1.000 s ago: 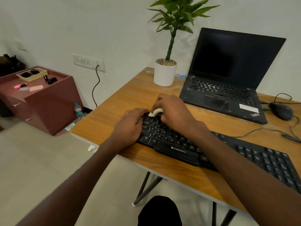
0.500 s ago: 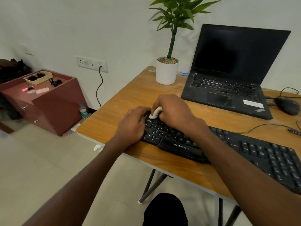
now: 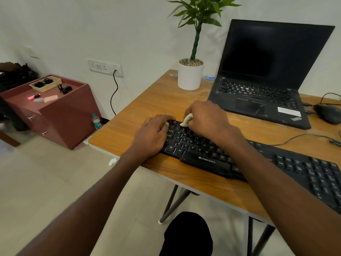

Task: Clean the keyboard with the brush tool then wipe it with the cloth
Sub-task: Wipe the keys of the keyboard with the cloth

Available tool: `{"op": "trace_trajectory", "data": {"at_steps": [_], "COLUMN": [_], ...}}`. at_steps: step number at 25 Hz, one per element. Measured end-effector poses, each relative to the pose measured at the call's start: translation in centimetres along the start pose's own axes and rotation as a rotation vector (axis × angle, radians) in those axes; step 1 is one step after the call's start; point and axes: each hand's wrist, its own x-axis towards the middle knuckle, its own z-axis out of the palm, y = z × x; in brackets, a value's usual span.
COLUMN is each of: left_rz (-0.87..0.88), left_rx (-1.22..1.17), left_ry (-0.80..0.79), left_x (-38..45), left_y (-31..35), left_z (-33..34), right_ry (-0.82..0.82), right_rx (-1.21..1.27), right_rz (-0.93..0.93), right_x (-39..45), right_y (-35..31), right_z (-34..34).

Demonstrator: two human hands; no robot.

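Nearest us, the keyboard (image 3: 206, 154) lies on the table (image 3: 151, 106) with its long axis running from ten o'clock to four o'clock. Our left hand (image 3: 151, 135) rests on its ten o'clock end, fingers loosely curved, steadying it. Just beyond, at one o'clock, our right hand (image 3: 208, 119) has its fingers curled round the brush tool (image 3: 186, 120), whose pale tip touches the top key row. We judge the unbrushed keys stretch away toward four o'clock. No cloth shows.

Keyboard (image 3: 208, 154): black, full-size, "ZEBRONICS" printed on its front edge; lies flat and slanted across the wooden table's near side.
Brush tool (image 3: 186, 120): small, white; its tip touches the keyboard's upper-left keys, the rest hidden in a fist.
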Motion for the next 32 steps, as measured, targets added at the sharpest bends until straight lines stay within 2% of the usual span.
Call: {"op": "trace_trajectory", "data": {"at_steps": [3,5,10,14,18,20,22,26,29,32], "left_rz": [0.005,0.000,-0.004,0.003,-0.008,-0.010,-0.009,-0.003,-0.014,-0.002], "left_rx": [0.008,0.024,0.023,0.034,0.013,0.012,0.016,0.035,0.037,0.044], "left_ry": [0.000,0.000,-0.004,0.006,-0.008,-0.005,-0.002,-0.010,-0.018,-0.018], "left_x": [-0.1,-0.1,0.0,-0.1,-0.2,-0.2,-0.3,-0.4,-0.2,-0.3], "left_y": [0.2,0.2,0.3,0.3,0.4,0.5,0.5,0.7,0.7,0.6], "left_z": [-0.1,0.0,0.0,0.0,0.0,-0.1,-0.2,-0.3,-0.3,-0.3], "right_ry": [0.020,-0.022,-0.090,-0.136,-0.086,0.012,-0.027,-0.102,-0.028,-0.064], "right_rx": [0.089,0.155,0.015,0.070,-0.043,0.107,0.185,0.093,0.106,0.086], "right_rz": [0.011,-0.030,-0.019,-0.068,-0.006,-0.069,-0.148,-0.210,-0.229,-0.319], "right_x": [0.3,0.0,0.2,-0.4,0.0,0.2,-0.1,-0.2,0.1,-0.5], "right_y": [-0.6,-1.7,-0.2,-0.8,0.2,-0.8,-1.9,-0.6,-0.6,-0.3], "right_z": [-0.3,0.2,-0.7,-0.6,-1.8,-1.2,-0.1,-0.5,-0.9,-0.2]}}
